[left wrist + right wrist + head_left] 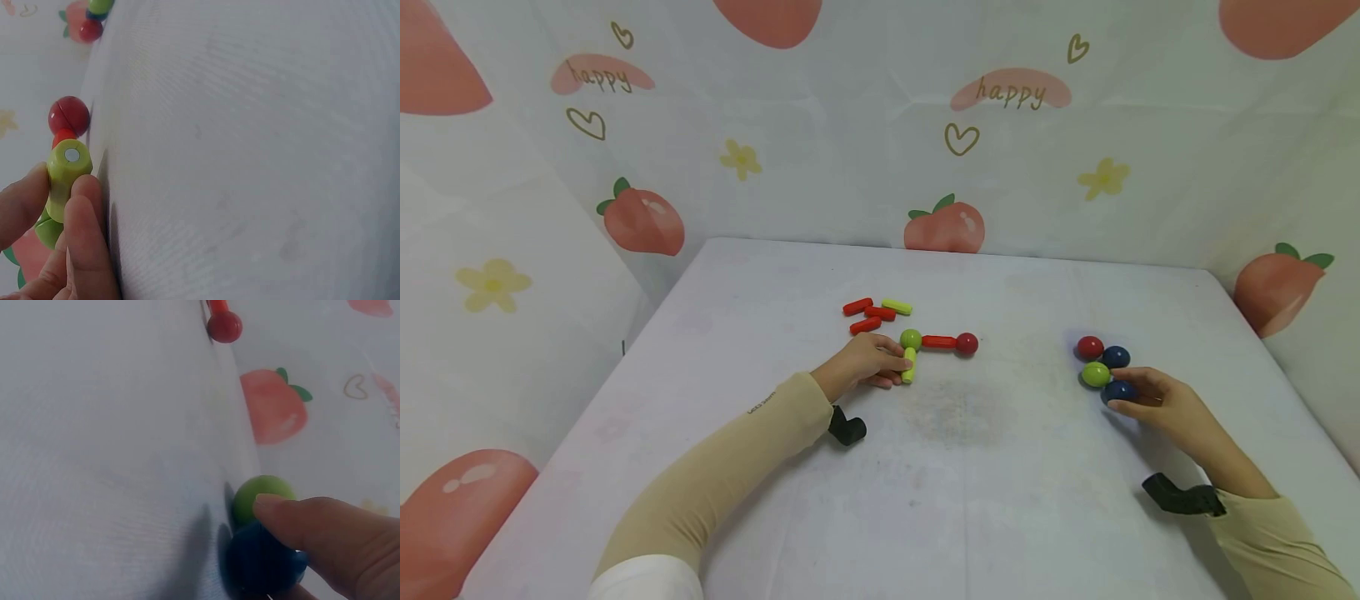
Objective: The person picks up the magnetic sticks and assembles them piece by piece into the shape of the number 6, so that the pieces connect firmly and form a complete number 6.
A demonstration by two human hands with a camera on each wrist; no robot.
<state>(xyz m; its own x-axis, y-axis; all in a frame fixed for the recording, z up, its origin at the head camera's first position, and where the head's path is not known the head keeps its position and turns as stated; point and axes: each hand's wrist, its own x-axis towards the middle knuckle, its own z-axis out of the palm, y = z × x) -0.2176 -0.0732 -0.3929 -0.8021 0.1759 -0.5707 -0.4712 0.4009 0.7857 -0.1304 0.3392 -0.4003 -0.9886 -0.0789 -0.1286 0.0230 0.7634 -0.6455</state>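
Observation:
My left hand (872, 361) pinches a yellow-green magnetic rod (909, 367) between thumb and fingers. A round magnet shows in the rod's near end in the left wrist view. Its far end meets a green ball (911, 338), from which a red rod (938, 342) runs right to a red ball (967, 343). On the right side of the table, my right hand (1161, 404) has thumb and fingers around a dark blue ball (259, 559). Right beside that ball sits another green ball (1095, 375), and the thumb overlaps it in the right wrist view.
Behind my left hand lie several loose red rods (865, 326) and a yellow-green rod (897, 307). A second red ball (1090, 347) and a second blue ball (1116, 357) rest beyond my right hand. Black wrist mounts (847, 428) stick out from both sleeves. A printed cloth backdrop (850, 167) rises behind the table.

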